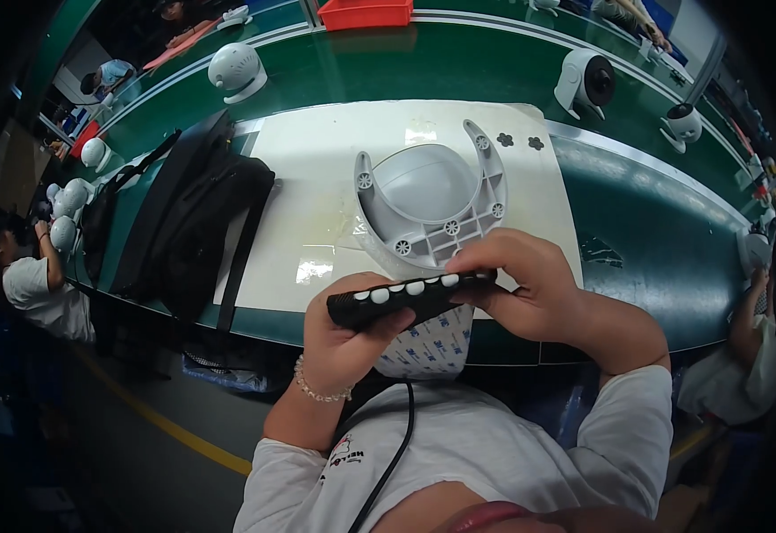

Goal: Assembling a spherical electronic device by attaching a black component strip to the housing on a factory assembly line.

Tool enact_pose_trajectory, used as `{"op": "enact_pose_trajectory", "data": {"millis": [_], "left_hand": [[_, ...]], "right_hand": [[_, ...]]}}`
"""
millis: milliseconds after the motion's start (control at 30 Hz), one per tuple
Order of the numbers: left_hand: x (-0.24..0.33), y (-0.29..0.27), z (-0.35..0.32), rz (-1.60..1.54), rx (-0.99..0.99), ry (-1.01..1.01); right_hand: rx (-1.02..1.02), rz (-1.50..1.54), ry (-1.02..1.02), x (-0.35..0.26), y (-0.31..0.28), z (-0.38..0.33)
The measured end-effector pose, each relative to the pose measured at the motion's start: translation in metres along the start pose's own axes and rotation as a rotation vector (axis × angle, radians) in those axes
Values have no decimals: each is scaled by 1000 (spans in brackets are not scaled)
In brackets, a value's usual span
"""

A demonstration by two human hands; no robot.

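Note:
I hold a long black strip carrying a row of several small white round pads, level in front of my chest. My left hand grips its left end from below. My right hand pinches the right end, fingers curled over the top. A white sheet with blue print hangs under the strip. Just beyond, on a white mat, lies a grey U-shaped plastic bracket with a dome in its middle and round screw bosses.
A black bag lies on the mat's left. White round camera-like units stand on the green conveyor bench, with a red bin at the far edge. Other people sit at left and right.

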State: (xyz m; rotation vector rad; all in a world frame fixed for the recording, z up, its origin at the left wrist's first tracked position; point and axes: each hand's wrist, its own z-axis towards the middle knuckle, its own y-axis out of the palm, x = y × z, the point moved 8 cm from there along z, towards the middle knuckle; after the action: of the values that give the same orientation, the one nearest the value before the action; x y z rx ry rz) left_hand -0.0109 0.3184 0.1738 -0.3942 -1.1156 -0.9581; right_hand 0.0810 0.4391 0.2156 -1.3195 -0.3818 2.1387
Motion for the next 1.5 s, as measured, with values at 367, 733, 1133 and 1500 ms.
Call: {"op": "enact_pose_trajectory", "data": {"millis": [367,733,1133,1500], "left_hand": [[-7,-11,2,180,54,-12],[-21,-11,5,217,11,-81],[-11,-2,5,374,-64,97],[-23,11,16,510,-246,111]], "right_hand": [[92,-145,-211,-14,-18,12],[110,-333,-381,-21,-1,9],[109,-195,-655,-39,21,1],[127,35,-115,20,-10,27]]}}
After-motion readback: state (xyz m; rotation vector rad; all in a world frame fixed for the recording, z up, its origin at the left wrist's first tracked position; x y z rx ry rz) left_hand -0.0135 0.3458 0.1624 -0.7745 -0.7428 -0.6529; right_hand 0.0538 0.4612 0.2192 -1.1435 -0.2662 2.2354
